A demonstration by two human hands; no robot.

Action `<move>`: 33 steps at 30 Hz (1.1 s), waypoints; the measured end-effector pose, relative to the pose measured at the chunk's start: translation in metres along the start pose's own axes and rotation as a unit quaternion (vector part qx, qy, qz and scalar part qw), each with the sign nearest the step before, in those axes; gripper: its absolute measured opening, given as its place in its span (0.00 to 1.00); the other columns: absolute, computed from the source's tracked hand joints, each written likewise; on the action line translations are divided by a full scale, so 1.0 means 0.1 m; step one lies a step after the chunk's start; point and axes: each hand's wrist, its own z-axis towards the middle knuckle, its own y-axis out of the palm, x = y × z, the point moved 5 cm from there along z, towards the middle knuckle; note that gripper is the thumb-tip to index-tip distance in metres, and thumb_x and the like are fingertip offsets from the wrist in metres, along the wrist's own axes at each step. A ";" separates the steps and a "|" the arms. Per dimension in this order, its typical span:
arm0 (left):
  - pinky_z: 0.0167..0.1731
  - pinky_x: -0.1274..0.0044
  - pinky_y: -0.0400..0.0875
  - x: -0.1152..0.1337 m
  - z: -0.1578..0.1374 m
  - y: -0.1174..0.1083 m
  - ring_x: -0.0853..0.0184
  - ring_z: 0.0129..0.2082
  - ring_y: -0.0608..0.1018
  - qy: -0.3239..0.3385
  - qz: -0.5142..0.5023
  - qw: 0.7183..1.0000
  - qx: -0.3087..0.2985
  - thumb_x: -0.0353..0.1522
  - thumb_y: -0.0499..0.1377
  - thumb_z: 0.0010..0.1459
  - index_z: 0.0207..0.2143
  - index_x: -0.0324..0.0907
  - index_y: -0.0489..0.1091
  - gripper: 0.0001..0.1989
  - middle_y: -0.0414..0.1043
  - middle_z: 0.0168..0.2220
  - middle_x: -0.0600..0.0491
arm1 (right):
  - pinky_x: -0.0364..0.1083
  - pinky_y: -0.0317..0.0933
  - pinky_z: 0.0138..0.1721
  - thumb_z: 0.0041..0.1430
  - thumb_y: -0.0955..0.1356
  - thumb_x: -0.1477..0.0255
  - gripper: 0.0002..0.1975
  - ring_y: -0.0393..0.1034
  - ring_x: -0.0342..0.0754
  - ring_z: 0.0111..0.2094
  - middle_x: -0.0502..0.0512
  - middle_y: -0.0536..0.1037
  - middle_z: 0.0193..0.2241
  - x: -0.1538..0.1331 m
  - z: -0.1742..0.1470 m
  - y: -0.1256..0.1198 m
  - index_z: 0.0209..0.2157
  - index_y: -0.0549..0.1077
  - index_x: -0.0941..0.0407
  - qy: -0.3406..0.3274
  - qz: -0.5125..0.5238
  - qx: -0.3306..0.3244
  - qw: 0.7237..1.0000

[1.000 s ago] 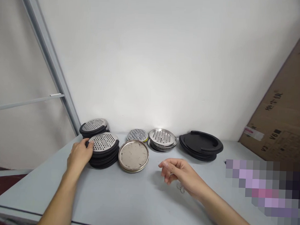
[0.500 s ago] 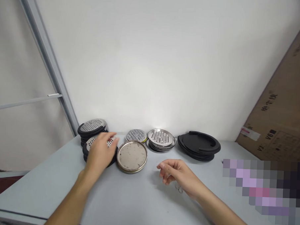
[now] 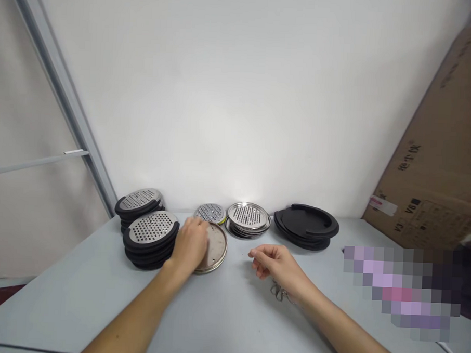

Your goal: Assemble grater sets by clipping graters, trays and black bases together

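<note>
My left hand (image 3: 192, 242) covers the left part of a round, rimmed metal plate (image 3: 217, 246) with small holes and dark specks. Its fingers are closed over the plate's far left edge; the fingertips and thumb are mostly hidden. The plate lies on the table, on top of at least one more disc. To the right, my right hand (image 3: 273, 261) hovers with loosely curled, closed fingers, and nothing shows in them. Thin metal wire rings (image 3: 279, 291) lie under its wrist. Left of my left hand stands a stack of black rings topped by a perforated metal disc (image 3: 153, 227).
Another stack of black rings with a perforated disc (image 3: 141, 199) stands behind at left. Along the wall are a small textured disc (image 3: 210, 213), a pile of slotted metal discs (image 3: 249, 216) and black round trays (image 3: 306, 224). A cardboard box (image 3: 434, 169) stands at right.
My left hand has moved right, from above the front black ring stack onto the metal plate. My right hand stays in about the same place. The view has shifted slightly.
</note>
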 end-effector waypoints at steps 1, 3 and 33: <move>0.49 0.67 0.62 -0.11 0.06 -0.02 0.55 0.49 0.69 -0.012 0.014 1.000 0.001 0.27 0.50 0.61 0.44 0.37 0.73 0.14 0.72 0.44 0.42 | 0.43 0.62 0.25 0.52 0.69 0.58 0.16 0.66 0.42 0.20 0.50 0.74 0.20 0.02 0.01 0.01 0.24 0.74 0.58 -0.002 -0.007 -0.003 1.000; 0.50 0.66 0.61 -0.25 0.15 -0.03 0.54 0.49 0.68 -0.022 0.035 0.999 -0.007 0.27 0.50 0.61 0.43 0.36 0.74 0.14 0.72 0.44 0.40 | 0.42 0.62 0.25 0.52 0.69 0.58 0.17 0.66 0.42 0.20 0.50 0.74 0.19 0.06 0.03 0.03 0.23 0.74 0.58 -0.005 -0.015 -0.013 1.000; 0.42 0.71 0.64 -0.48 0.32 0.03 0.56 0.44 0.75 -0.078 0.050 0.995 -0.042 0.29 0.48 0.64 0.43 0.37 0.70 0.13 0.76 0.38 0.40 | 0.43 0.62 0.25 0.52 0.69 0.57 0.17 0.67 0.43 0.20 0.50 0.74 0.19 0.03 -0.03 0.12 0.21 0.73 0.57 0.001 -0.028 -0.035 0.999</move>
